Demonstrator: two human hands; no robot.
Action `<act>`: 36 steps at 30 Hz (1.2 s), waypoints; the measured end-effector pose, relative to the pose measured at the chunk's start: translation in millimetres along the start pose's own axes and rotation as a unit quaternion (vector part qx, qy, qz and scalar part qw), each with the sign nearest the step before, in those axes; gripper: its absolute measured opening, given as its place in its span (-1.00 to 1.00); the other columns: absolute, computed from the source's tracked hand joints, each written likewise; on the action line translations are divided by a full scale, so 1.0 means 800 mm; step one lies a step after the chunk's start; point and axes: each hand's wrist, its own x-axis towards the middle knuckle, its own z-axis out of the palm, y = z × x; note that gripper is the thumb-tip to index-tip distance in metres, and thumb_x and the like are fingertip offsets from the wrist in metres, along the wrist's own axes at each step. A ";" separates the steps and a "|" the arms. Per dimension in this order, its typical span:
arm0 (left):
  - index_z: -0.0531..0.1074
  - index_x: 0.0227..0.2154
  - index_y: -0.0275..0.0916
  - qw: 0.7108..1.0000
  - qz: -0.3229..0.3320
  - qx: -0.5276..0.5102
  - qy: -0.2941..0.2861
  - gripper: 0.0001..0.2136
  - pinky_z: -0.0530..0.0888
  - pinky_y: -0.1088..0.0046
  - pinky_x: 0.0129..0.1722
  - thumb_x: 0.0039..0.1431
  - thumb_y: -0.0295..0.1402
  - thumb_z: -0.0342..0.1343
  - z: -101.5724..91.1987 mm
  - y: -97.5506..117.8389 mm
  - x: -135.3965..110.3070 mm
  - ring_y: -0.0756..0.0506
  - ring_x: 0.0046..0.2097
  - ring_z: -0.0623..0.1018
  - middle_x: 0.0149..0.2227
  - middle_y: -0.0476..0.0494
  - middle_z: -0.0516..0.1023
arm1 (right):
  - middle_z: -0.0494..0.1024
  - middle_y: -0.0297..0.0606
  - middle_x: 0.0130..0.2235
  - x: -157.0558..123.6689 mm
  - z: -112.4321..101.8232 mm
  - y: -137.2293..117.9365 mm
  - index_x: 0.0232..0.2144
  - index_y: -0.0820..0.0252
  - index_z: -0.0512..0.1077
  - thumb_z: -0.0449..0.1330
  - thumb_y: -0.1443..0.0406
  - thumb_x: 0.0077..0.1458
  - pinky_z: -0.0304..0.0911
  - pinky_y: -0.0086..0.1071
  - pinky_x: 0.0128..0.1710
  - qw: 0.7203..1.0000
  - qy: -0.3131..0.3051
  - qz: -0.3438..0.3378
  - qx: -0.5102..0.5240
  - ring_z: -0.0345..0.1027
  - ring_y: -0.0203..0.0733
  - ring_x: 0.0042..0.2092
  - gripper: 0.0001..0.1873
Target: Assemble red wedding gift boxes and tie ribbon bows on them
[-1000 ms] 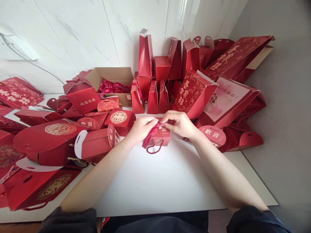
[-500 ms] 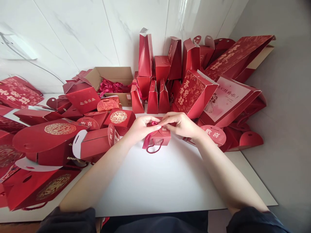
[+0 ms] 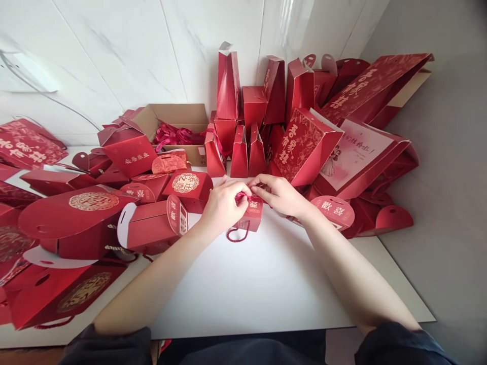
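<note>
A small red gift box (image 3: 252,221) with pale lettering sits on the white table, a dark red cord handle (image 3: 239,240) hanging over its front. On top of it lies a crimson ribbon (image 3: 243,195), bunched between my fingers. My left hand (image 3: 226,203) is closed on the ribbon at the box's left side and hides part of the lid. From the right, my right hand (image 3: 277,194) pinches the ribbon with thumb and index finger, just above the lid.
An open cardboard box (image 3: 194,112) of crimson ribbons stands by the wall. Red gift boxes (image 3: 144,221) crowd the left. Tall red boxes (image 3: 239,152) stand behind my hands, with larger red bags (image 3: 304,147) at the right. The white table (image 3: 243,294) extends toward me.
My left hand has turned and closed more over the ribbon, its back now facing up. The small box has shifted slightly left. My right hand still pinches at the lid.
</note>
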 end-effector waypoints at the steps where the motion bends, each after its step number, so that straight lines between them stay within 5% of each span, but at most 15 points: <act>1: 0.45 -0.43 -0.20 1.000 0.019 0.017 0.013 -0.85 0.34 0.21 0.15 0.09 -0.59 0.09 0.003 0.000 -0.002 -0.04 -0.24 0.52 -0.32 0.04 0.57 | 0.56 -0.27 -0.22 0.000 0.000 -0.001 -0.22 0.17 0.46 0.03 0.29 0.27 0.26 -0.34 -0.14 1.000 -0.002 -0.001 -0.003 0.42 -0.21 -0.20 -0.80; 10: 0.48 -0.28 -0.21 0.994 0.054 -0.013 0.092 -0.88 0.47 0.50 -0.24 0.19 -0.53 0.09 0.010 -0.009 -0.012 0.01 -0.27 0.51 -0.30 -0.05 0.46 | 0.48 -0.22 -0.17 0.001 0.004 0.007 -0.22 0.11 0.57 0.15 0.26 0.20 0.26 -0.28 -0.02 0.998 -0.002 -0.001 0.059 0.40 -0.18 -0.11 -0.81; 17: 0.45 -0.38 -0.22 0.994 0.078 -0.014 0.078 -0.89 0.49 0.48 -0.18 0.14 -0.57 0.12 -0.006 -0.009 -0.025 0.00 -0.20 0.51 -0.23 -0.07 0.38 | 0.53 -0.26 -0.25 0.000 0.005 -0.005 -0.33 0.18 0.57 0.22 0.15 0.12 0.28 -0.30 -0.17 0.988 -0.048 0.065 0.132 0.40 -0.21 -0.24 -0.78; 27: 0.46 -0.44 -0.21 0.977 0.081 0.105 0.165 -0.94 0.41 0.37 -0.19 0.11 -0.47 0.20 0.000 -0.003 -0.035 -0.04 -0.27 0.50 -0.32 -0.06 0.43 | 0.60 -0.23 -0.29 0.000 0.008 -0.009 -0.37 0.21 0.61 0.27 0.13 0.04 0.32 -0.32 -0.23 0.971 -0.072 0.075 0.217 0.45 -0.16 -0.26 -0.74; 33: 0.33 -0.52 -0.20 0.958 -0.033 0.245 0.149 -0.76 0.26 0.27 -0.21 0.06 -0.25 0.27 -0.005 0.009 -0.042 -0.13 -0.31 0.45 -0.46 -0.05 0.44 | 0.63 -0.22 -0.34 -0.001 0.014 -0.011 -0.38 0.21 0.62 0.36 0.15 -0.07 0.35 -0.36 -0.34 0.971 -0.017 0.132 0.196 0.45 -0.20 -0.37 -0.75; 36: 0.30 -0.56 -0.21 0.968 -0.078 0.217 0.098 -0.71 0.24 0.27 -0.23 0.07 -0.21 0.26 -0.011 0.014 -0.043 -0.09 -0.38 0.42 -0.53 -0.01 0.42 | 0.61 -0.25 -0.40 -0.003 0.013 -0.015 -0.37 0.21 0.60 0.32 0.17 -0.02 0.36 -0.36 -0.39 0.971 -0.029 0.152 0.180 0.44 -0.23 -0.43 -0.78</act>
